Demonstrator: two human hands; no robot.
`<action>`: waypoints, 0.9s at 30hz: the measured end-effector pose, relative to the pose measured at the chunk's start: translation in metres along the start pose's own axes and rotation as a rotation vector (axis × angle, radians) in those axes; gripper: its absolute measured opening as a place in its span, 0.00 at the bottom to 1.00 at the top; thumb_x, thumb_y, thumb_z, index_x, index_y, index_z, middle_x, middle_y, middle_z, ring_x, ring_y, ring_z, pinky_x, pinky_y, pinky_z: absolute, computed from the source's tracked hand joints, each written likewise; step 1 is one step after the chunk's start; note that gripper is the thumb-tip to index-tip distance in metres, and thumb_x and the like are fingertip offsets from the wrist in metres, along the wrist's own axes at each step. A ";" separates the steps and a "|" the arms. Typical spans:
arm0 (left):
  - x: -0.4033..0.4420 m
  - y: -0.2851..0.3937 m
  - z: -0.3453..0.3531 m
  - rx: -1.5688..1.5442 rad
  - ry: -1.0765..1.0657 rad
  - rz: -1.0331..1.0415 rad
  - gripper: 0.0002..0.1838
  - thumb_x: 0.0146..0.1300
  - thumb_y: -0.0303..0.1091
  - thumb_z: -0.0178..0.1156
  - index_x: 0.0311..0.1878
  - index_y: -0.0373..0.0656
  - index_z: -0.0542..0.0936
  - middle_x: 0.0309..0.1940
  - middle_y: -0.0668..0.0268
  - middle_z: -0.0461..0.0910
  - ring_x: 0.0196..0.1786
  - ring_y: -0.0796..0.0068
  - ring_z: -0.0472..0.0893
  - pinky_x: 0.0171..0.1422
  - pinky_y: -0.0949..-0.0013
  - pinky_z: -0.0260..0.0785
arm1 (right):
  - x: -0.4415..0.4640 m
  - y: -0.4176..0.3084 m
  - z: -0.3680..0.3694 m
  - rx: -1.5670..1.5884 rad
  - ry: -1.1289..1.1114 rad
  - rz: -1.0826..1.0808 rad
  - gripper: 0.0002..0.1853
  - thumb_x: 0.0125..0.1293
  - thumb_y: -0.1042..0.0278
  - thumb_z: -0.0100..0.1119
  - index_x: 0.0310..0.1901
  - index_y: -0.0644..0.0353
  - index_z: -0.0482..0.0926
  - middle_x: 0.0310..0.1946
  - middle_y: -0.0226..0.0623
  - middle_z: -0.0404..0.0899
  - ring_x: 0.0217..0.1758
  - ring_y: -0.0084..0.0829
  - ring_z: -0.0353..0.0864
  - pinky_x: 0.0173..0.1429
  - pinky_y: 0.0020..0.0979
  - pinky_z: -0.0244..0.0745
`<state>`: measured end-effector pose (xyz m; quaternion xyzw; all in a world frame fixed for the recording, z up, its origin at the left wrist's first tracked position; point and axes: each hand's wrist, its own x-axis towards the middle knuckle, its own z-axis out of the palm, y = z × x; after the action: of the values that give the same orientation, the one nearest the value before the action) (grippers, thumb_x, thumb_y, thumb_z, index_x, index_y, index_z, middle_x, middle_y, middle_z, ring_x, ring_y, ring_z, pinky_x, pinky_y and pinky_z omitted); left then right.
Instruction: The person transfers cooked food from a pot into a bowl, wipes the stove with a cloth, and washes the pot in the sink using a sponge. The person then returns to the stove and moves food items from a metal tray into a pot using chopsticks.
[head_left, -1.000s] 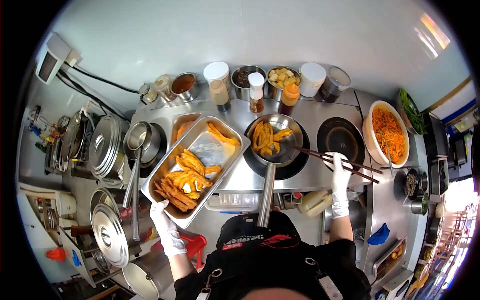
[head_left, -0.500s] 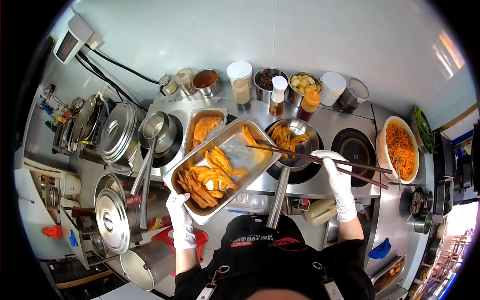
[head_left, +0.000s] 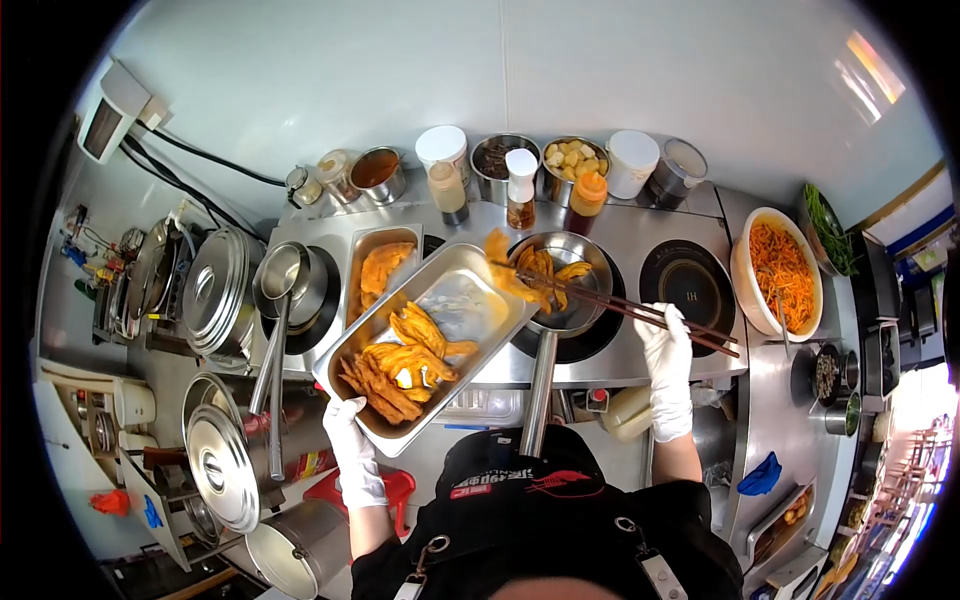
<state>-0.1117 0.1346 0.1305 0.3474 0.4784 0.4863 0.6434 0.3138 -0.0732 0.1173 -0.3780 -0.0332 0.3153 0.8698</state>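
Observation:
My left hand (head_left: pixel 352 452), in a white glove, grips the near left corner of a steel tray (head_left: pixel 400 437), which is tilted over the counter. Yellow-orange food pieces (head_left: pixel 415 335) and browner strips (head_left: pixel 378 388) lie in the tray. In my gloved right hand (head_left: pixel 666 365) are long dark chopsticks (head_left: pixel 625 305). Their tips hold a yellow-orange piece (head_left: pixel 513 275) above the tray's right end, beside a steel pan (head_left: pixel 568 315). Several similar pieces rest in the pan, and its handle points toward me.
Behind the pan stand bottles (head_left: pixel 520 190), tubs (head_left: pixel 632 160) and pots (head_left: pixel 375 175). A dark cooking plate (head_left: pixel 686 282) and a bowl of orange shreds (head_left: pixel 740 262) are at right. Pots with ladles (head_left: pixel 283 275) and a smaller tray (head_left: pixel 356 270) are left.
The chopsticks reached from the pan into the tray and now hold a piece lifted at its right end. My left hand moved the tray right, toward the pan. The view shifted too.

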 end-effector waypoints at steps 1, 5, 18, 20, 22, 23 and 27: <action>0.004 -0.003 -0.004 0.000 -0.005 0.000 0.14 0.48 0.20 0.59 0.40 0.32 0.79 0.38 0.59 0.82 0.38 0.70 0.81 0.52 0.69 0.73 | -0.001 -0.010 -0.004 0.009 0.001 -0.020 0.10 0.71 0.64 0.55 0.40 0.62 0.78 0.39 0.45 0.82 0.44 0.40 0.84 0.49 0.40 0.84; 0.005 -0.002 -0.004 -0.016 0.015 0.013 0.14 0.47 0.20 0.59 0.41 0.32 0.79 0.40 0.58 0.82 0.41 0.68 0.81 0.55 0.68 0.73 | -0.005 -0.046 -0.026 -0.125 0.093 -0.186 0.09 0.71 0.65 0.54 0.42 0.63 0.77 0.39 0.45 0.82 0.44 0.41 0.84 0.49 0.41 0.84; 0.002 0.000 0.000 -0.050 -0.008 0.010 0.17 0.47 0.21 0.59 0.44 0.31 0.78 0.41 0.58 0.82 0.41 0.67 0.81 0.55 0.67 0.73 | -0.034 -0.022 0.015 -1.031 -0.022 -0.511 0.07 0.70 0.73 0.56 0.42 0.68 0.80 0.39 0.36 0.82 0.40 0.27 0.82 0.47 0.26 0.80; -0.001 0.002 0.004 -0.051 -0.004 0.009 0.16 0.47 0.21 0.59 0.43 0.31 0.78 0.41 0.58 0.82 0.41 0.67 0.81 0.55 0.67 0.73 | -0.038 -0.032 0.024 -1.154 -0.042 -0.660 0.06 0.66 0.76 0.59 0.41 0.69 0.80 0.37 0.37 0.83 0.39 0.27 0.81 0.45 0.28 0.76; -0.004 0.003 0.006 -0.026 0.012 0.016 0.16 0.47 0.21 0.59 0.43 0.31 0.79 0.41 0.58 0.82 0.41 0.68 0.81 0.55 0.67 0.73 | -0.051 -0.046 0.039 -1.111 0.013 -0.627 0.06 0.67 0.78 0.55 0.41 0.69 0.81 0.39 0.39 0.83 0.42 0.29 0.82 0.50 0.29 0.76; -0.004 0.002 0.007 -0.033 0.000 0.022 0.17 0.47 0.21 0.59 0.44 0.30 0.79 0.41 0.59 0.82 0.41 0.68 0.81 0.55 0.68 0.72 | -0.057 -0.050 0.049 -1.049 0.042 -0.629 0.07 0.68 0.77 0.53 0.42 0.70 0.81 0.40 0.41 0.83 0.43 0.30 0.82 0.51 0.30 0.76; -0.009 0.006 0.014 -0.021 0.005 0.019 0.19 0.47 0.21 0.58 0.46 0.30 0.80 0.41 0.60 0.82 0.41 0.69 0.81 0.54 0.70 0.72 | -0.068 -0.061 0.065 -0.561 -0.086 -0.469 0.12 0.72 0.69 0.49 0.44 0.70 0.78 0.43 0.51 0.81 0.45 0.39 0.84 0.52 0.38 0.82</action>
<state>-0.1012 0.1281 0.1430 0.3438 0.4717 0.4981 0.6412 0.2717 -0.1023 0.2175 -0.5704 -0.2407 0.1015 0.7787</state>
